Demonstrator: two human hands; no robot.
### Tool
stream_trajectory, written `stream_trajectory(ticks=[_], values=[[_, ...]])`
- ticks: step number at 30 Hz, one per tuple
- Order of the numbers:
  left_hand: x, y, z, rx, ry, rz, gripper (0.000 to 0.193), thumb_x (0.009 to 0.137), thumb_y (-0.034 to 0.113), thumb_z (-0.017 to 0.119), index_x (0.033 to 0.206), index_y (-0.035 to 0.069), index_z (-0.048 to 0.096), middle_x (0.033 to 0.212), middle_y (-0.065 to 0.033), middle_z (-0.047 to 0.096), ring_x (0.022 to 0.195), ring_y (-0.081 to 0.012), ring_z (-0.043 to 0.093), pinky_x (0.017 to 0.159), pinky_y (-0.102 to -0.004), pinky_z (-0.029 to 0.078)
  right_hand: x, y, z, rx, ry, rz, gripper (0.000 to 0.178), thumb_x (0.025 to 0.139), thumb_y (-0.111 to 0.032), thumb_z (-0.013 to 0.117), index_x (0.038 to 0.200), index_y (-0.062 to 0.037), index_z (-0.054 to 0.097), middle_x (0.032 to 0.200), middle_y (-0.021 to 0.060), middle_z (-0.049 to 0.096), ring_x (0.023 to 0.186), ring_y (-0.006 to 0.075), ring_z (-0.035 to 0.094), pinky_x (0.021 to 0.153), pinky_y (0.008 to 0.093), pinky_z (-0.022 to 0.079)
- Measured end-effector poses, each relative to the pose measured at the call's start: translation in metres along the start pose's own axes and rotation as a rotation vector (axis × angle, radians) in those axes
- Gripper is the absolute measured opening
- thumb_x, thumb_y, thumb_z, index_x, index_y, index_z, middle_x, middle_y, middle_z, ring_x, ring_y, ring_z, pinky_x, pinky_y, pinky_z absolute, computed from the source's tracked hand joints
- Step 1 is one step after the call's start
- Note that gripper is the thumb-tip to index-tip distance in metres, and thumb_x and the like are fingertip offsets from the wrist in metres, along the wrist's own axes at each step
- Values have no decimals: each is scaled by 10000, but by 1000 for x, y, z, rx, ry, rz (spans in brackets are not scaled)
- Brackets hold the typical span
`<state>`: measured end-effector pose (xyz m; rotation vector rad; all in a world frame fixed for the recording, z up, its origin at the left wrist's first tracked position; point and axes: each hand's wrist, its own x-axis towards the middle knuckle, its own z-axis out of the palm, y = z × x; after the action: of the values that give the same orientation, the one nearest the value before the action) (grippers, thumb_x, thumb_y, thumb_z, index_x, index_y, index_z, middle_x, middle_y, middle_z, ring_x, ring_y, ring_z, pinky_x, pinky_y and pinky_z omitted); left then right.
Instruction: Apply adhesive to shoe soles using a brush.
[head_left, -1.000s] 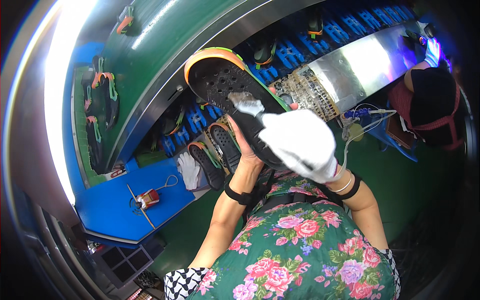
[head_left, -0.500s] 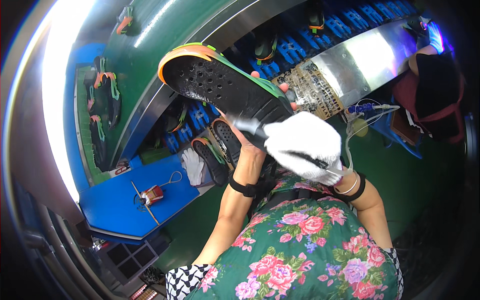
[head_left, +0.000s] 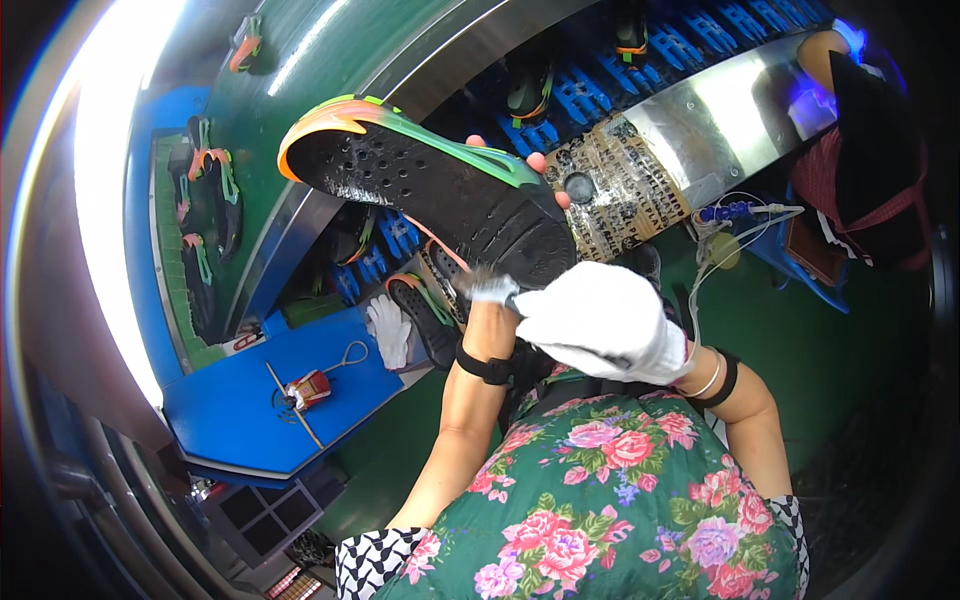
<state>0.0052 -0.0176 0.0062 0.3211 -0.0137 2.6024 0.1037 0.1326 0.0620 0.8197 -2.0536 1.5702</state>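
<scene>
Fingers: L hand (head_left: 500, 300) mostly hidden under the shoe sole (head_left: 430, 195); fingertips (head_left: 537, 161) curl over its far edge, so it's gripping the sole, held up w/ black underside facing the camera, orange toe to the left. R hand (head_left: 600, 320) in a white glove, closed around what looks like a small brush (head_left: 478, 282) — view's poor there, could be a swab — tip touching the heel end of the sole.

Step in hand, as I judge it: coating or cleaning the sole bottom. Next stroke calls for steady L grip & even passes toward the toe.

Left to right: shoes (head_left: 205, 215) on a green tray, blue worktable (head_left: 240, 400) w/ a small red tool (head_left: 305, 388) & a spare white glove (head_left: 388, 330), green conveyor (head_left: 300, 90) above. Mid-right: brownish rectangular label (head_left: 625, 185) w/ dark print, stuck on the metal panel (head_left: 730, 110). Far right: another person (head_left: 865, 160) at work.
</scene>
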Motion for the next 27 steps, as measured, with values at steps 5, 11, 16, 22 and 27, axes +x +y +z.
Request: stream_trajectory(ticks=[5,11,16,22,27], values=[[4,0,3,22,-23,63,655,955,594,589,1536,331,442,1522,-214,475,1337,-468,483,1022,-624,495,2,7,-17,-35,62,59,305,765,-48,818,1063,-94,771,1045,109,760,873,279,721,746,357,571],[-3,6,-4,-132,-60,-102,861,841,787,586,1558,360,373,1492,-302,444,1240,-611,510,906,-698,547,2,5,-13,142,-76,37,293,760,-53,831,1045,-87,774,1062,106,756,880,268,718,742,367,566],[-7,11,-13,-34,-60,-95,802,872,783,541,1551,383,391,1481,-279,451,1203,-606,523,854,-669,587,-7,6,-12,-67,-30,56,271,777,-49,820,1041,-89,773,1049,103,755,868,273,714,738,376,569],[-9,13,0,-81,-172,-189,527,1043,498,482,1547,357,414,1456,-212,502,1320,-458,474,1002,-610,502,-5,5,-14,158,18,108,266,743,-29,831,1000,-73,780,997,106,764,830,258,718,719,355,565],[-10,25,-9,56,-3,-58,1102,781,889,524,1571,135,371,1385,-345,539,1269,-527,523,927,-707,498,-17,5,4,-89,-84,13,267,766,-42,814,1028,-71,770,1073,106,754,838,265,700,712,370,559]])
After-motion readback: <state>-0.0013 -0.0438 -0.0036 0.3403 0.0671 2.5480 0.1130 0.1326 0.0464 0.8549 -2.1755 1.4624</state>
